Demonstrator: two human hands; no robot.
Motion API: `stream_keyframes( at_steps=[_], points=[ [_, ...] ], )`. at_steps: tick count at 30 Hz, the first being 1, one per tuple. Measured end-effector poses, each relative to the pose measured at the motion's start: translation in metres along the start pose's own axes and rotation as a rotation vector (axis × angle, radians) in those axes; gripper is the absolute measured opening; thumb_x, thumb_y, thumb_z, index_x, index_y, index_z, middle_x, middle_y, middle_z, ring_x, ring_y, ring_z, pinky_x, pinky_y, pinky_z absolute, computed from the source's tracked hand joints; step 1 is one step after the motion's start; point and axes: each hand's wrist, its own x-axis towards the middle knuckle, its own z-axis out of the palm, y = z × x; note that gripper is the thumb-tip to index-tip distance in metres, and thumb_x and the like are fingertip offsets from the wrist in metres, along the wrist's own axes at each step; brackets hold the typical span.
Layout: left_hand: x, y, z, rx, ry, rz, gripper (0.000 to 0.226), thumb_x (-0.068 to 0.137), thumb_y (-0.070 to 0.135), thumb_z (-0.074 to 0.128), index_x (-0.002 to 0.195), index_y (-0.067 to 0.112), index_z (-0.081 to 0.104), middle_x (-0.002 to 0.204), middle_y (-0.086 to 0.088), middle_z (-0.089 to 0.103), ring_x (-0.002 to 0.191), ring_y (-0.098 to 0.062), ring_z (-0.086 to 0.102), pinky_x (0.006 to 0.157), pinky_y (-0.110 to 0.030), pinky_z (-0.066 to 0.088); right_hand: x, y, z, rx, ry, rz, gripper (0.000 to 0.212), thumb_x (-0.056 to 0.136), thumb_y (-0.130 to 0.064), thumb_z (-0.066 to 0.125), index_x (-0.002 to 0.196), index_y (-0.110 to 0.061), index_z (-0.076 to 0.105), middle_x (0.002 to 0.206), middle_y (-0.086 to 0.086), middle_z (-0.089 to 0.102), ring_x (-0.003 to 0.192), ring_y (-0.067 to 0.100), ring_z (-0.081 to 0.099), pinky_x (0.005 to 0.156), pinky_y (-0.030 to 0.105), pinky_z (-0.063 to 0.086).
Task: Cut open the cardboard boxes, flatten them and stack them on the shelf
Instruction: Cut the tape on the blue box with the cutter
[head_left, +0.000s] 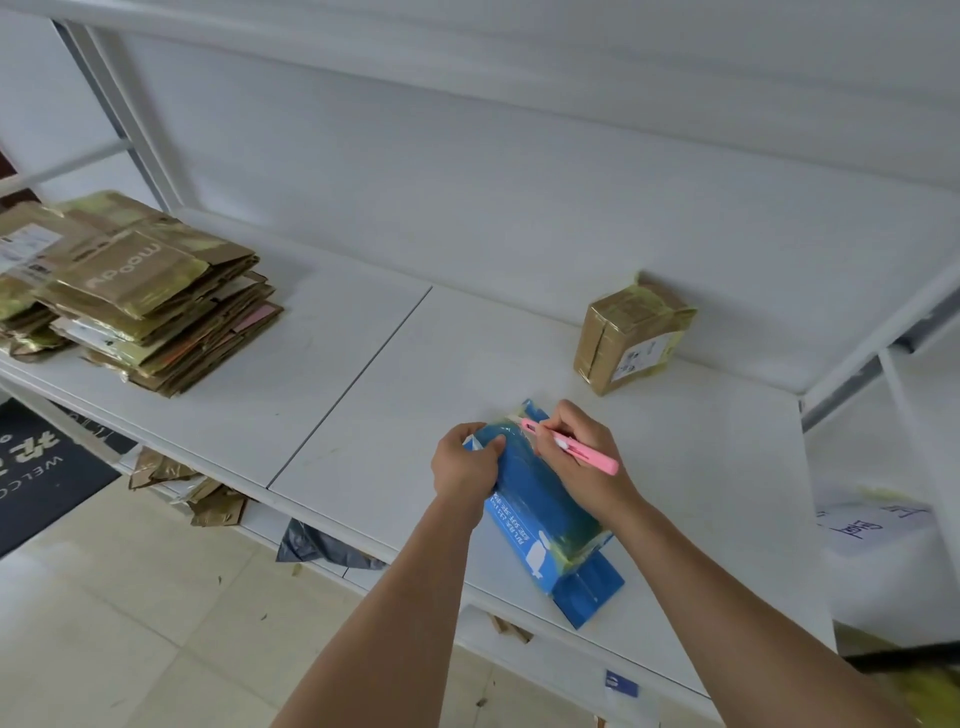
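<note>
Blue box (540, 499) lies on the shelf (395, 374), gripped at its far end by the left hand (465, 465); right hand (582, 457) holds a pink cutter (576, 444) at the tape; a slip could nick those fingers; beyond, a taped brown box (628, 332) waits.

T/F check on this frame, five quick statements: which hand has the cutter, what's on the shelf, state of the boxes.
1. The right hand holds the pink cutter. True.
2. The left hand rests flat on the shelf. False: it grips the far end of the blue box.
3. The cutter's tip is at the far end of the blue box. True.
4. The taped brown box at the back right is already flattened. False: it is whole and taped shut.
5. The stack of flattened cardboard lies right of the blue box. False: it is at the shelf's left end.
</note>
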Motion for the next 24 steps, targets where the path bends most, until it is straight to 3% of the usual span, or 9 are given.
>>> stream_keyframes(
  at_steps=[5, 10, 15, 19, 22, 24],
  points=[
    [-0.002, 0.001, 0.001, 0.002, -0.003, -0.015, 0.022, 0.090, 0.017, 0.070, 0.110, 0.025, 0.062, 0.108, -0.011, 0.064, 0.088, -0.028, 0.066, 0.065, -0.037, 0.062, -0.012, 0.003, -0.010, -0.027, -0.003, -0.006, 0.025, 0.095, -0.019, 0.062, 0.078, -0.025, 0.044, 0.069, -0.022, 0.056, 0.063, -0.001, 0.056, 0.050, 0.010, 0.042],
    [-0.003, 0.003, 0.001, -0.016, -0.002, -0.011, 0.023, 0.090, 0.014, 0.070, 0.110, 0.023, 0.062, 0.104, -0.010, 0.063, 0.087, -0.028, 0.066, 0.060, -0.033, 0.059, -0.035, 0.011, -0.019, -0.013, -0.104, 0.038, 0.026, 0.097, -0.021, 0.062, 0.080, -0.010, 0.046, 0.070, 0.004, 0.052, 0.067, 0.023, 0.052, 0.055, 0.024, 0.041],
    [-0.006, 0.004, 0.001, 0.003, 0.008, 0.001, 0.024, 0.091, 0.014, 0.070, 0.111, 0.022, 0.061, 0.092, -0.005, 0.060, 0.083, -0.026, 0.064, 0.054, -0.030, 0.056, -0.065, 0.010, -0.038, 0.093, -0.101, 0.062, 0.025, 0.097, -0.017, 0.060, 0.080, -0.004, 0.048, 0.079, 0.022, 0.059, 0.081, 0.041, 0.060, 0.059, 0.047, 0.046],
    [-0.007, 0.003, 0.002, 0.045, 0.031, 0.025, 0.027, 0.091, 0.015, 0.069, 0.116, 0.021, 0.062, 0.089, -0.005, 0.059, 0.087, -0.032, 0.066, 0.064, -0.036, 0.060, -0.088, 0.007, -0.051, 0.072, -0.107, 0.034, 0.023, 0.098, -0.018, 0.059, 0.078, -0.011, 0.049, 0.076, 0.014, 0.062, 0.077, 0.038, 0.064, 0.056, 0.045, 0.045],
    [-0.007, 0.003, 0.004, 0.078, 0.042, 0.050, 0.023, 0.092, 0.016, 0.068, 0.113, 0.021, 0.061, 0.094, -0.006, 0.060, 0.079, -0.028, 0.064, 0.062, -0.034, 0.058, -0.108, 0.007, -0.060, 0.031, -0.096, -0.047, 0.021, 0.097, -0.022, 0.056, 0.077, -0.022, 0.048, 0.069, -0.009, 0.058, 0.054, 0.011, 0.047, 0.049, 0.026, 0.036],
    [-0.008, 0.002, 0.005, 0.114, 0.051, 0.065, 0.022, 0.093, 0.018, 0.067, 0.113, 0.020, 0.061, 0.102, -0.009, 0.062, 0.077, -0.023, 0.061, 0.067, -0.035, 0.058, -0.121, 0.007, -0.065, 0.027, -0.084, -0.049, 0.023, 0.098, -0.018, 0.057, 0.077, -0.023, 0.048, 0.064, -0.014, 0.051, 0.051, 0.006, 0.039, 0.050, 0.021, 0.034]
  ],
)
